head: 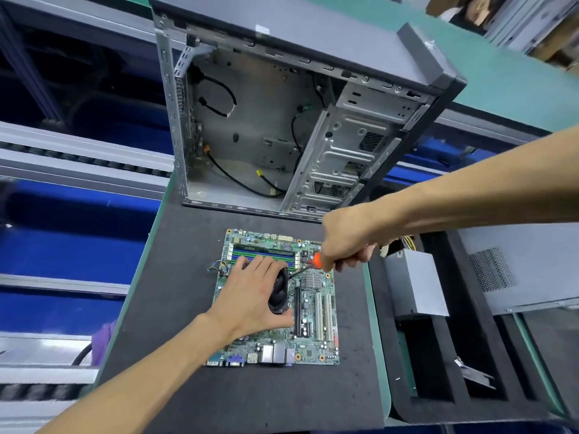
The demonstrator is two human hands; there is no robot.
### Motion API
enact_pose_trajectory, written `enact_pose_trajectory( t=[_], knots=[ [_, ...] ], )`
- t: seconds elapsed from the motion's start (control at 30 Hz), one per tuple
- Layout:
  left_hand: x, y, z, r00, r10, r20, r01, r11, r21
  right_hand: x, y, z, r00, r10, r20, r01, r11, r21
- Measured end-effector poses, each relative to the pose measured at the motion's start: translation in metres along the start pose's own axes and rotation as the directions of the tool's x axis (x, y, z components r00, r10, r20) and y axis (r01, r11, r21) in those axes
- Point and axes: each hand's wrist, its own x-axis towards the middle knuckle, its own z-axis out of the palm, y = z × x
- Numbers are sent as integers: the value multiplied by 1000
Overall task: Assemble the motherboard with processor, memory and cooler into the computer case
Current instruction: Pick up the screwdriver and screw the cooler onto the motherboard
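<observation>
A green motherboard (316, 311) is lying flat on the black mat (175, 277) at frame centre, carrying a black cooler (279, 292). The left hand (250, 299) is lying over the cooler with its fingers spread wide. The right hand (344, 239) is gripping an orange-handled screwdriver (316, 261), its tip angling toward the cooler. The open computer case (282, 126) is standing in the upper centre; a grey power supply (416, 283) is sitting at right.

Left hand (250, 296) spread flat over the black cooler (279, 292), pressing it onto the motherboard (316, 336) on the dark mat (175, 308). Right hand (347, 236) grips an orange-handled screwdriver (316, 260), shaft angled down at the cooler's edge. Behind the board, the computer case (257, 120) lies open, cables loose inside.
</observation>
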Motion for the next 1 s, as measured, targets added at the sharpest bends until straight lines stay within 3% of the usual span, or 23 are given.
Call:
enact_pose_trajectory(
  t=[0.03, 0.07, 0.1, 0.13, 0.17, 0.2, 0.23, 0.3, 0.33, 0.37, 0.4, 0.43, 0.5, 0.57, 0.63, 0.7, 0.73, 0.8, 0.87, 0.93, 0.97, 1.0],
  knots=[
    [0, 0, 0, 1000, 1, -3, -1, 1000, -2, -7, -1, 2, 984, -156, -86, 121, 940, -319],
    [0, 0, 0, 1000, 3, -7, -3, 1000, -5, -12, -2, 4, 931, -347, -110, 201, 742, -640],
    [0, 0, 0, 1000, 6, -9, -6, 1000, -6, -15, -2, 6, 862, -505, -48, 224, 463, -858],
    [0, 0, 0, 1000, 7, -10, -7, 1000, -8, -17, -4, 9, 807, -588, 54, 225, 223, -949],
    [1, -1, 1, 1000, 7, -12, -7, 1000, -11, -18, -6, 10, 784, -607, 130, 234, 95, -967],
    [1, -1, 2, 1000, 5, -11, -5, 1000, -14, -17, -6, 11, 785, -600, 153, 253, 84, -964],
    [1, -1, 3, 1000, 1, -7, -1, 1000, -14, -14, -5, 11, 798, -592, 115, 263, 170, -950],
    [1, -1, 4, 1000, -5, 6, 5, 1000, -8, -7, -5, 10, 871, -484, -82, 244, 571, -784],
    [2, 0, 5, 1000, -7, 11, 7, 1000, -3, -3, -7, 9, 928, -344, -143, 208, 796, -568],
    [2, 0, 6, 1000, -11, 13, 11, 1000, 2, 4, -8, 8, 976, -170, -136, 128, 953, -275],
    [2, 1, 6, 1000, -16, 12, 16, 1000, 3, 9, -9, 8, 999, 5, -54, -3, 999, 33],
    [2, 1, 7, 1000, -17, 10, 17, 1000, 2, 12, -9, 8, 989, 132, 66, -145, 950, 277],
    [4, 1, 7, 1000, -19, 5, 19, 1000, 4, 17, -5, 7, 930, 228, 290, -354, 771, 530],
    [7, 2, 6, 1000, -25, 12, 24, 1000, 16, 17, 0, 8, 868, 212, 448, -482, 576, 661],
    [8, 4, 5, 999, -29, 26, 28, 999, 20, 16, 6, 12, 842, 190, 504, -532, 445, 720],
    [7, 4, 4, 999, -25, 37, 25, 1000, 13, 14, 13, 15, 842, 179, 509, -531, 447, 720],
    [6, 3, 3, 999, -26, 34, 25, 1000, 9, 13, 14, 16, 850, 182, 494, -512, 500, 698],
    [2, 0, 3, 999, -24, 26, 24, 1000, 1, 7, 16, 16, 899, 186, 395, -409, 676, 613],
    [1, -2, 3, 1000, -12, 13, 12, 1000, -8, 4, 18, 15, 968, 142, 205, -224, 857, 464],
    [1, -2, 3, 1000, -5, 1, 5, 1000, -21, -2, 17, 14, 1000, 7, 3, -7, 997, 76],
    [1, -2, 4, 1000, -4, -8, 4, 1000, -30, -5, 16, 13, 991, -105, -87, 81, 969, -235],
    [1, -2, 4, 1000, -5, -18, 4, 999, -37, -7, 16, 12, 959, -245, -143, 133, 833, -536]
  ],
)
